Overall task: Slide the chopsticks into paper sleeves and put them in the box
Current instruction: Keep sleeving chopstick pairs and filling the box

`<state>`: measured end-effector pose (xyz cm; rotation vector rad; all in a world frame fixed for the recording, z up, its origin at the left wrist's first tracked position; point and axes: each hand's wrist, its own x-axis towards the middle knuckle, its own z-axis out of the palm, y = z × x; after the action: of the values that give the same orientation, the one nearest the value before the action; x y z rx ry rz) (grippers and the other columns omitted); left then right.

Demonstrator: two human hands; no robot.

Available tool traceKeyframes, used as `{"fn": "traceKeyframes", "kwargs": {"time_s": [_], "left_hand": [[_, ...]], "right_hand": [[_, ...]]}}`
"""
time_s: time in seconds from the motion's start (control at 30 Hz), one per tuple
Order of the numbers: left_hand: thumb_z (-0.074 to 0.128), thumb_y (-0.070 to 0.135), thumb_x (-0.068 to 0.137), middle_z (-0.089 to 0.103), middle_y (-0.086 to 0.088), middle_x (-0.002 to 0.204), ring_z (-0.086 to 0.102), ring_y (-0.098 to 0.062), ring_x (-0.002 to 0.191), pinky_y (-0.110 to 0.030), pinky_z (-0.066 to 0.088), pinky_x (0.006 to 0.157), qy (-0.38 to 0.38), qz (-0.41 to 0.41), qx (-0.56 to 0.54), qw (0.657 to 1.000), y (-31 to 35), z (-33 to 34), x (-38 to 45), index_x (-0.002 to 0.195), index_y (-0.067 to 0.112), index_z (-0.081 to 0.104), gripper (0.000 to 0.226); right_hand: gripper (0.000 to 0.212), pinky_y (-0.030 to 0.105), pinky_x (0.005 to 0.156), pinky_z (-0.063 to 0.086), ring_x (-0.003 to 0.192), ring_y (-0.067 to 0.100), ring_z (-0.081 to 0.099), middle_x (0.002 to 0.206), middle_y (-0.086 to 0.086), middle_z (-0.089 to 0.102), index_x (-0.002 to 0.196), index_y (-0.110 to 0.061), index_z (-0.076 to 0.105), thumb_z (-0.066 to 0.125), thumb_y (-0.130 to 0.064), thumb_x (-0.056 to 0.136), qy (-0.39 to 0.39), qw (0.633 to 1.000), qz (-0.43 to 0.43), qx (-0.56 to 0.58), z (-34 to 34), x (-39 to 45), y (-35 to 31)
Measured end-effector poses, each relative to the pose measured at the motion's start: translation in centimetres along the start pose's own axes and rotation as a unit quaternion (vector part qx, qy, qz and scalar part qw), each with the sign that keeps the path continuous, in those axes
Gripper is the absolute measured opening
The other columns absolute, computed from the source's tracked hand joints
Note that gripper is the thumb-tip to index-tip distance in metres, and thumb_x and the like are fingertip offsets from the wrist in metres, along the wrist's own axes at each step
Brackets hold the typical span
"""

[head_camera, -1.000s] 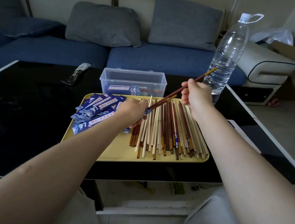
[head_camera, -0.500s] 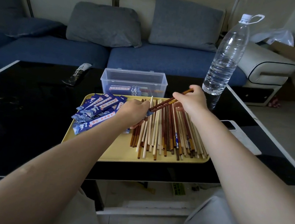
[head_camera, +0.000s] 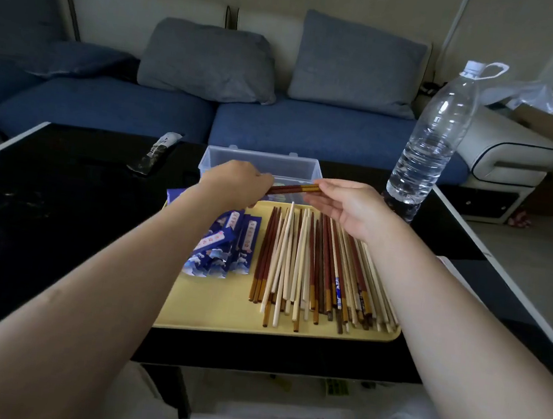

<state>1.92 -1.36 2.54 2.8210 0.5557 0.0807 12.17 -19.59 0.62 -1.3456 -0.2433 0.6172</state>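
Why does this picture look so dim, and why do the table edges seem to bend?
Head view: the room is dim, so the black table swallows detail; only the yellow tray and water bottle catch light. The wide-angle lens bows the table's edges and stretches both forearms.

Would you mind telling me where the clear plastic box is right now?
In the head view the clear plastic box sits on the black table, just behind the yellow tray and left of the water bottle, partly hidden by both hands.
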Motion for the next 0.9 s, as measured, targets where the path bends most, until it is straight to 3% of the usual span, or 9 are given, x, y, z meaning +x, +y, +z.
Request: {"fn": "traceKeyframes", "kwargs": {"time_s": [0.07, 0.17, 0.23, 0.3, 0.37, 0.5, 0.63, 0.8, 0.9], "left_hand": [[0.045, 0.021, 0.101, 0.055, -0.008, 0.101, 0.053, -0.024, 0.092, -0.036, 0.043, 0.070, 0.022, 0.013, 0.053, 0.998, -0.9, 0.2, 1.1, 0.105, 0.015, 0.048, 0.008], [0.032, 0.029, 0.102, 0.060, -0.006, 0.097, 0.052, -0.022, 0.083, -0.035, 0.042, 0.069, 0.039, -0.021, 0.026, 0.999, -1.6, 1.1, 2.6, 0.093, 0.014, 0.053, 0.028], [0.032, 0.034, 0.101, 0.063, -0.006, 0.100, 0.054, -0.024, 0.088, -0.038, 0.043, 0.080, 0.094, -0.022, -0.007, 0.995, -2.0, 1.9, 3.5, 0.100, 0.014, 0.060, 0.035], [0.036, 0.037, 0.100, 0.060, -0.008, 0.124, 0.053, -0.027, 0.113, -0.042, 0.034, 0.103, 0.195, 0.009, 0.003, 0.981, -2.8, 2.8, 4.3, 0.120, 0.016, 0.059, 0.037], [0.041, 0.033, 0.099, 0.046, -0.007, 0.145, 0.036, -0.026, 0.138, -0.045, 0.019, 0.118, 0.258, 0.015, 0.008, 0.966, -3.7, 3.7, 5.0, 0.140, 0.015, 0.046, 0.045], [0.049, 0.033, 0.096, 0.029, -0.005, 0.159, 0.017, -0.024, 0.149, -0.046, 0.012, 0.122, 0.194, -0.006, 0.045, 0.980, -4.2, 5.3, 5.4, 0.152, 0.016, 0.028, 0.062], [0.054, 0.036, 0.094, 0.030, -0.006, 0.158, 0.020, -0.027, 0.147, -0.049, 0.016, 0.118, 0.109, -0.020, 0.085, 0.990, -4.7, 6.9, 5.9, 0.153, 0.021, 0.025, 0.068], [0.057, 0.037, 0.094, 0.032, -0.006, 0.157, 0.024, -0.028, 0.146, -0.051, 0.021, 0.117, 0.099, -0.028, 0.095, 0.990, -4.5, 7.1, 6.0, 0.153, 0.022, 0.024, 0.070], [0.057, 0.037, 0.094, 0.031, -0.007, 0.157, 0.024, -0.028, 0.146, -0.051, 0.020, 0.117, 0.096, -0.026, 0.097, 0.990, -4.4, 7.1, 5.9, 0.153, 0.022, 0.024, 0.069]], "right_hand": [[0.026, 0.024, 0.068, 0.060, 0.090, 0.025, 0.076, 0.100, 0.020, 0.075, 0.120, 0.005, 0.063, 0.062, 0.000, 0.095, -0.006, 1.000, 0.004, 0.007, 0.6, 1.3, -0.2], [0.027, 0.024, 0.069, 0.060, 0.085, 0.023, 0.076, 0.100, 0.020, 0.074, 0.121, 0.008, 0.062, 0.063, 0.002, 0.094, 0.003, 1.000, -0.006, 0.002, 1.4, 3.4, -0.3], [0.025, 0.024, 0.071, 0.060, 0.083, 0.024, 0.076, 0.101, 0.021, 0.072, 0.119, 0.008, 0.062, 0.062, 0.003, 0.094, 0.027, 0.999, -0.027, 0.018, 1.6, 4.8, -0.3], [0.020, 0.026, 0.073, 0.061, 0.083, 0.025, 0.076, 0.099, 0.020, 0.072, 0.114, 0.006, 0.064, 0.063, 0.003, 0.094, 0.084, 0.995, -0.051, 0.036, 1.5, 5.9, -0.4], [0.018, 0.027, 0.072, 0.061, 0.080, 0.025, 0.076, 0.093, 0.018, 0.072, 0.112, 0.006, 0.066, 0.064, 0.001, 0.094, 0.154, 0.984, -0.056, 0.071, 1.2, 7.2, -0.3], [0.018, 0.027, 0.069, 0.062, 0.077, 0.022, 0.076, 0.087, 0.016, 0.072, 0.112, 0.005, 0.066, 0.064, -0.001, 0.095, 0.245, 0.964, -0.053, 0.087, 1.1, 8.5, 0.4], [0.017, 0.027, 0.072, 0.063, 0.072, 0.015, 0.075, 0.084, 0.010, 0.073, 0.111, -0.002, 0.069, 0.065, -0.009, 0.096, 0.264, 0.963, -0.043, -0.015, 2.6, 9.9, 1.9], [0.023, 0.026, 0.070, 0.062, 0.064, 0.012, 0.072, 0.084, -0.002, 0.069, 0.119, -0.012, 0.068, 0.059, -0.023, 0.101, 0.271, 0.949, -0.062, -0.149, 4.0, 11.1, 3.1], [0.032, 0.027, 0.067, 0.062, 0.062, 0.013, 0.072, 0.089, -0.001, 0.069, 0.133, -0.015, 0.060, 0.049, -0.027, 0.106, 0.251, 0.940, -0.047, -0.227, 3.8, 11.1, 3.1]]}}
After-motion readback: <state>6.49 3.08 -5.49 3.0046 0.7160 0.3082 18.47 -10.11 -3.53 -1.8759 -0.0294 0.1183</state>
